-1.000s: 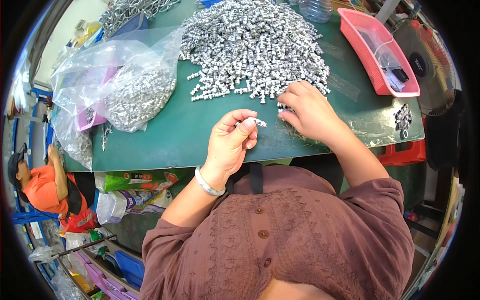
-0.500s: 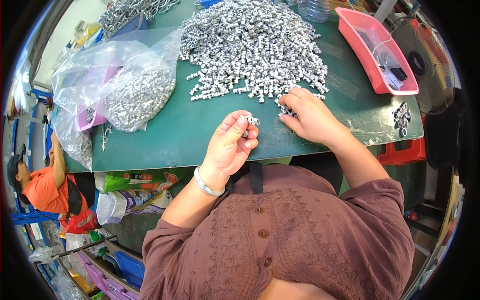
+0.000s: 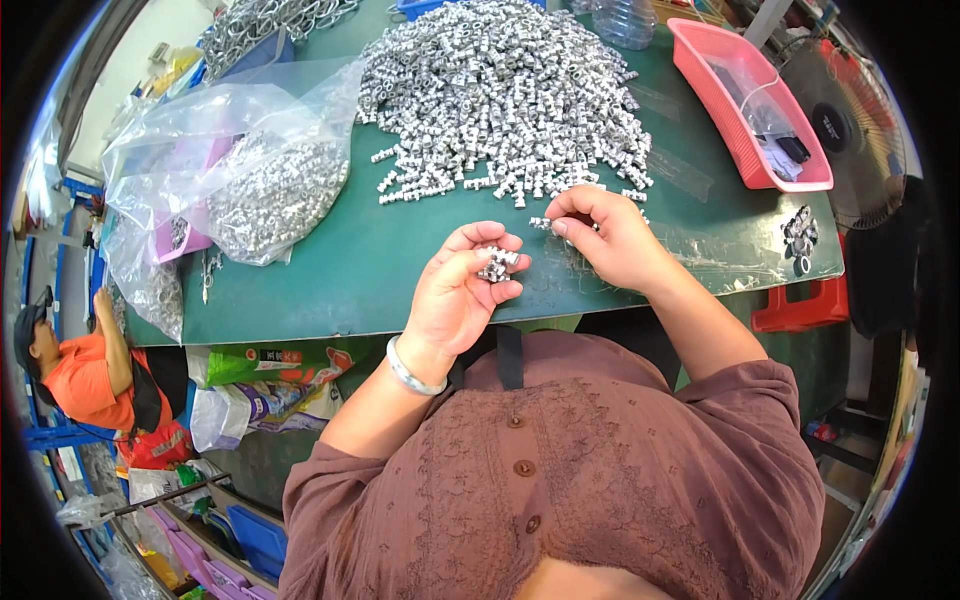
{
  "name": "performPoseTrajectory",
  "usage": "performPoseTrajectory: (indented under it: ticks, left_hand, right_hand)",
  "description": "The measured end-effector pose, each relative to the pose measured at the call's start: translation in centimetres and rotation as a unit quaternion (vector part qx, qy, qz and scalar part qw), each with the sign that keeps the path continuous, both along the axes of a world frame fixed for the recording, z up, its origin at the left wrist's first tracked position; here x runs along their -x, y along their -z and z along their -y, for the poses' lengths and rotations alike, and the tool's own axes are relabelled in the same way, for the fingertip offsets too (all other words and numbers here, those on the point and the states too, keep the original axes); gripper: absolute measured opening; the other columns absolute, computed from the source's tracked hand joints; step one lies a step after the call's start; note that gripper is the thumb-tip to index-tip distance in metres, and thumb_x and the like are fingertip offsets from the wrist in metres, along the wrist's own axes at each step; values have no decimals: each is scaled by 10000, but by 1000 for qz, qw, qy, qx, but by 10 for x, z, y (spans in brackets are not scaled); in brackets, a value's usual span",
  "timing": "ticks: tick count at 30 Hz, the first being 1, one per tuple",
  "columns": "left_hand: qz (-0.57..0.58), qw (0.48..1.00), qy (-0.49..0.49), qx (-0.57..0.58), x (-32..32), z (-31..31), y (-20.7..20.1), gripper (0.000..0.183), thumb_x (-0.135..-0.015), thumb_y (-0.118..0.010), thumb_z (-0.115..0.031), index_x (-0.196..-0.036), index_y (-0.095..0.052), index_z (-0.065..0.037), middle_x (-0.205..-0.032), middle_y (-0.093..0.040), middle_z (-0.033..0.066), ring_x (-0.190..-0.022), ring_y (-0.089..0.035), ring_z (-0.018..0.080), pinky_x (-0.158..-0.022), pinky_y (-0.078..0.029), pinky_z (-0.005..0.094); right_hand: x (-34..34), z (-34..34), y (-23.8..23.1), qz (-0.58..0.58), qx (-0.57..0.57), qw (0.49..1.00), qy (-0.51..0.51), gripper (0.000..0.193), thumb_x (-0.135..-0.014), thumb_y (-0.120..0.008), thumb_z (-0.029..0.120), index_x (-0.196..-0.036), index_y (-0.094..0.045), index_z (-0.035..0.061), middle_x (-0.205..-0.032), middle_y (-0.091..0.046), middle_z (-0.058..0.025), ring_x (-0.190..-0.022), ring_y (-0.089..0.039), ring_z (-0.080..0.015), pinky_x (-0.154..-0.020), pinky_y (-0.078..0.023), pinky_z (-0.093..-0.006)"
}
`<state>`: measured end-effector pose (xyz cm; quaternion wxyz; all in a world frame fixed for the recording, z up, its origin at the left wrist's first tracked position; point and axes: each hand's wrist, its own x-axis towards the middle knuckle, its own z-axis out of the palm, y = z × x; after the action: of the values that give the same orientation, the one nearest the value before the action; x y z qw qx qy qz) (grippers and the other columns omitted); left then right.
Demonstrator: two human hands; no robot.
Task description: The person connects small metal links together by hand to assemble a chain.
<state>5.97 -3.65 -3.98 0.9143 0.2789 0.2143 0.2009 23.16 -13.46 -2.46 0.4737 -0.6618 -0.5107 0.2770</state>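
Note:
My left hand is raised palm-up over the near table edge, its fingers curled round a few small silver metal fittings. To its right, my right hand pinches a silver fitting between thumb and fingertips, just above the tabletop. Whatever lies under its palm is hidden. Beyond both hands spreads a large heap of the same ribbed silver fittings, with stray ones along its front edge. The green table carries all of this.
A clear plastic bag of small metal parts lies left, beside a purple container. At right are a pink basket, dark rings, a fan and a red stool. A person in orange is at far left.
My right hand has shifted slightly, and a fitting now shows at its fingertips. Several fittings now show bunched in my left hand, where one stuck out before.

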Motion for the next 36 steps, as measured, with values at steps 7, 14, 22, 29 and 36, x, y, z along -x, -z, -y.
performPoseTrajectory:
  ticks: [7,14,22,29,36]
  left_hand:
    - [-36,992,21,-116,-8,8,-3,152,-867,-519,-138,-987,-534,-46,-763,-554,34,-670,-522,115,-529,-403,205]
    - [9,999,31,-15,-6,0,4,134,-878,-500,-146,-955,-543,-45,-754,-521,25,-670,-466,112,-516,-365,195]
    - [79,991,77,71,-4,-5,8,149,-872,-483,-129,-969,-520,-23,-856,-511,66,-706,-450,128,-517,-390,197]
    - [-6,997,24,71,-6,-2,-6,161,-819,-485,-115,-936,-524,-11,-800,-544,96,-673,-516,164,-494,-433,209]
    - [-60,996,62,-12,-8,5,-2,138,-850,-529,-110,-962,-536,-29,-789,-563,67,-640,-510,117,-459,-375,176]
  right_hand:
    - [8,3,-4,-18,-97,993,-58,91,-801,-577,47,-880,-564,5,-786,-554,-38,-697,-528,-88,-614,-432,-227]
    - [-7,7,1,246,-126,961,-23,169,-719,-628,71,-872,-575,21,-809,-536,-68,-786,-527,-224,-694,-415,-331]
    - [-6,11,6,384,-40,922,-26,143,-676,-619,81,-806,-572,44,-857,-498,-71,-879,-467,-252,-736,-357,-347]
    - [-9,7,12,349,-87,933,-8,89,-692,-587,53,-774,-553,43,-815,-523,-71,-833,-492,-252,-726,-357,-356]
    - [-5,8,12,5,-88,996,6,86,-790,-559,53,-865,-561,11,-774,-565,-37,-721,-523,-135,-662,-408,-265]
